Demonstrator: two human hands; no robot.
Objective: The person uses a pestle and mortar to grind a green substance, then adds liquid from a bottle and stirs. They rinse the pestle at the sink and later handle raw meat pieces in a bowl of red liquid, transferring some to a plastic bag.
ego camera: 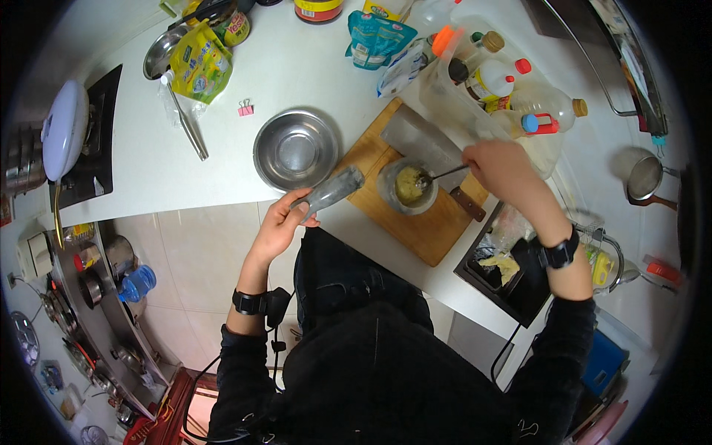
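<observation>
My left hand (pixel 286 222) grips a grey stone pestle (pixel 334 189) by one end, its other end over the edge of a wooden cutting board (pixel 420 239). Between the fingers of my right hand (pixel 495 167) is the handle of a metal spoon (pixel 445 173). The spoon's bowl is down inside a grey stone mortar (pixel 384 186), in a pale yellow mash (pixel 409 184). The mortar stands on the board. Behind it lies a cleaver with a broad blade (pixel 420 136) and a brown wooden handle (pixel 467 204).
Left of the board sits a stainless steel bowl (pixel 295 150). A clear plastic bin (pixel 445 105) and several bottles (pixel 495 78) crowd the back right. At the right is a black sink (pixel 473 272). A pink binder clip (pixel 245 108) and a metal-handled tool (pixel 189 128) lie farther left.
</observation>
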